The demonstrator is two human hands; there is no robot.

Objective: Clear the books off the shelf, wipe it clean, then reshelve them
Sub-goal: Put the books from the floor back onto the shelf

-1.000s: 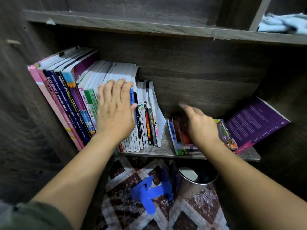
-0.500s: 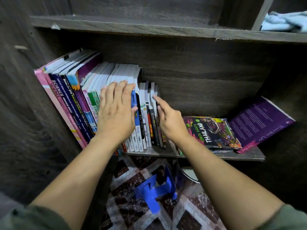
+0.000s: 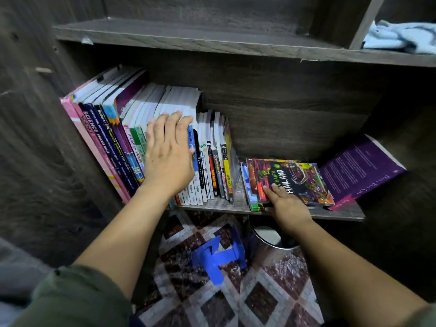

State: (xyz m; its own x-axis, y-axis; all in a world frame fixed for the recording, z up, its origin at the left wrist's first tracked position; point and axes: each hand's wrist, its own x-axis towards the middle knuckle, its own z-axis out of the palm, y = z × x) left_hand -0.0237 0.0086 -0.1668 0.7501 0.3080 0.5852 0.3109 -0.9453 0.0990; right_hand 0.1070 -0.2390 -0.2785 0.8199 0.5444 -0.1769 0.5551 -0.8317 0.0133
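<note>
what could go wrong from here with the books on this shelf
1. The right hand grips the flat stack by its near corner only; the loose books could fan out and slip off the shelf toward the metal bin below.
2. The left hand presses flat on the standing row; if released, the thin books by the gap might topple right.
3. The purple book sits tilted beside the stack and may slump when the stack moves.

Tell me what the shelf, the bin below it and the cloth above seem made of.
Shelf: matte board with printed-looking grey wood grain, probably laminate. Bin: likely metal, from its shiny reflective rim. Cloth: soft pale-blue fabric, crumpled in folds.
</note>
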